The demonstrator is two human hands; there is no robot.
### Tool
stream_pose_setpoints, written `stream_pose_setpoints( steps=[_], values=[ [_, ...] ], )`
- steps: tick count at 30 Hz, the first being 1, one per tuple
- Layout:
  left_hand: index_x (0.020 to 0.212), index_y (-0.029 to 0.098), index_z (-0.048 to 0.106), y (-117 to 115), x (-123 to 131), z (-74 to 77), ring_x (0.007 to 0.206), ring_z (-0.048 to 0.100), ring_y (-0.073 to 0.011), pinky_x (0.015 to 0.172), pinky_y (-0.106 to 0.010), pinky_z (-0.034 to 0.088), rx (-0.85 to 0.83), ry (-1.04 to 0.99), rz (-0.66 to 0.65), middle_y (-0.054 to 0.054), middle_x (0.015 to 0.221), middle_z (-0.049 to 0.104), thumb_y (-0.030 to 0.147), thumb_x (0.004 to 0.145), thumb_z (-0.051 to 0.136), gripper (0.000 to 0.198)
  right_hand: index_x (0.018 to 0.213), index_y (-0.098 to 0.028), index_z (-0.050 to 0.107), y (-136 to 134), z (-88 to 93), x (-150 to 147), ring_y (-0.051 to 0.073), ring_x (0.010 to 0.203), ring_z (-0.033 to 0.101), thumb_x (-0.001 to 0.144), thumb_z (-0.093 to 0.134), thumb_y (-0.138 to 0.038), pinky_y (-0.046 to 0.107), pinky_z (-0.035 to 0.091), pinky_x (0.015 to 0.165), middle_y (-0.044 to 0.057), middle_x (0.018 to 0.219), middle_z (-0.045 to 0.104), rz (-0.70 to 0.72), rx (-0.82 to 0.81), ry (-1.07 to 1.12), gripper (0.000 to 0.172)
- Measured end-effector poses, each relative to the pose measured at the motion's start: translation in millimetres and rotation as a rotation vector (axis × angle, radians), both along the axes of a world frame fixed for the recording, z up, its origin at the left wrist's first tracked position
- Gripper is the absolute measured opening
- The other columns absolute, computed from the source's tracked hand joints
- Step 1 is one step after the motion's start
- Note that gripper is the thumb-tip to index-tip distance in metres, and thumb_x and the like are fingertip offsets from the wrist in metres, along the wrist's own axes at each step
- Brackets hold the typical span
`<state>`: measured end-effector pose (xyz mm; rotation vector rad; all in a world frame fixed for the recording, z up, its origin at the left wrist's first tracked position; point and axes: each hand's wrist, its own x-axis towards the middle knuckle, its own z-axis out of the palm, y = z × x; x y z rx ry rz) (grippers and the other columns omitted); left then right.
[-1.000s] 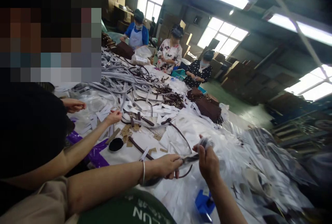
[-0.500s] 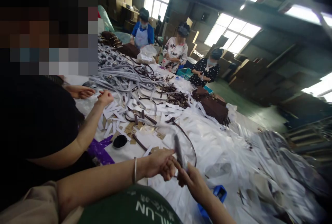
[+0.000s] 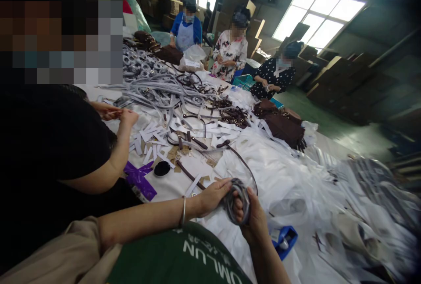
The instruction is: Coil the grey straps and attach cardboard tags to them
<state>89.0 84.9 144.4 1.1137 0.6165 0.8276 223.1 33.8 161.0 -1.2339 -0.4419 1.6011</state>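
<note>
A grey strap wound into a coil (image 3: 230, 208), apparently wrapped in clear plastic, is held up in front of my body between both hands. My left hand (image 3: 213, 196), with a silver bangle at the wrist, pinches the coil's upper left edge between thumb and fingers. On the other side, my right hand (image 3: 255, 216) grips the coil, its fingertips curling through the middle opening. Just beyond, a thin dark brown strap (image 3: 245, 165) curves across the white plastic sheeting (image 3: 272, 161).
At my left a co-worker's hands (image 3: 120, 115) are close together above the table. Nearby lie white paper strips (image 3: 148, 141), a round black-topped container (image 3: 162, 168), purple plastic (image 3: 141, 181), a blue object (image 3: 284, 240) and heaped grey straps (image 3: 148, 86). Several people stand across the table.
The coil has turned from edge-on to show its round face, and my right hand's fingers now curl through it. The co-worker's hands have come together. My view has tilted downward.
</note>
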Motion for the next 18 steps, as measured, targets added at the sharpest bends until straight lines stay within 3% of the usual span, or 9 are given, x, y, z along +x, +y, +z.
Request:
stream_pose_setpoints(
  steps=[3,5,7,10,14,18],
  values=[
    [0.106,0.012,0.060,2,5,-11.4,0.082,0.056,-0.0170,0.083,-0.030,0.045,0.045,0.150,0.082,-0.006,0.089,0.063,0.043,0.094,0.041,0.038,0.074,-0.016,0.064,11,-12.5,-4,0.010,0.040,0.045,0.079,0.057,-0.060,0.022,0.037,0.036,-0.002,0.052,0.054,-0.101,0.021,-0.125,0.045],
    [0.109,0.013,0.061,7,3,-14.2,0.090,0.057,-0.0190,0.090,-0.033,0.043,0.130,0.225,0.127,-0.007,0.097,0.065,0.041,0.094,0.042,0.037,0.075,-0.017,0.061,15,-17.7,-6,0.012,0.041,0.050,0.079,0.055,-0.063,0.024,0.040,0.037,-0.001,0.054,0.056,-0.126,0.055,-0.275,0.046],
    [0.113,0.015,0.061,11,2,-15.0,0.102,0.056,-0.0210,0.099,-0.034,0.038,0.149,0.242,0.153,-0.008,0.109,0.064,0.039,0.092,0.046,0.036,0.090,-0.018,0.060,18,-20.1,-8,0.014,0.040,0.051,0.079,0.055,-0.063,0.024,0.039,0.034,-0.002,0.054,0.056,-0.110,0.097,-0.418,0.047],
    [0.118,0.014,0.060,14,4,-14.2,0.100,0.058,-0.0218,0.096,-0.036,0.042,-0.056,0.102,0.104,-0.009,0.109,0.065,0.040,0.089,0.052,0.040,0.120,-0.019,0.048,26,-21.6,-11,0.012,0.038,0.046,0.078,0.061,-0.057,0.023,0.037,0.033,-0.007,0.053,0.052,-0.109,0.197,-0.474,0.058],
    [0.124,0.012,0.053,13,7,-12.9,0.095,0.061,-0.0208,0.088,-0.034,0.048,-0.345,-0.187,0.148,-0.012,0.110,0.064,0.042,0.088,0.054,0.047,0.121,-0.019,0.050,40,-29.4,-22,0.011,0.043,0.043,0.082,0.056,-0.055,0.022,0.037,0.038,-0.007,0.056,0.049,-0.235,0.273,-0.456,0.054],
    [0.126,0.015,0.051,8,-2,-21.8,0.113,0.053,-0.0224,0.100,-0.035,0.041,-0.203,-0.032,0.250,-0.012,0.123,0.058,0.040,0.086,0.059,0.047,0.116,-0.018,0.054,40,-42.8,-36,0.014,0.065,0.055,0.086,0.051,-0.053,0.026,0.047,0.060,0.001,0.082,0.060,-0.325,0.316,-0.597,0.047]
  ],
)
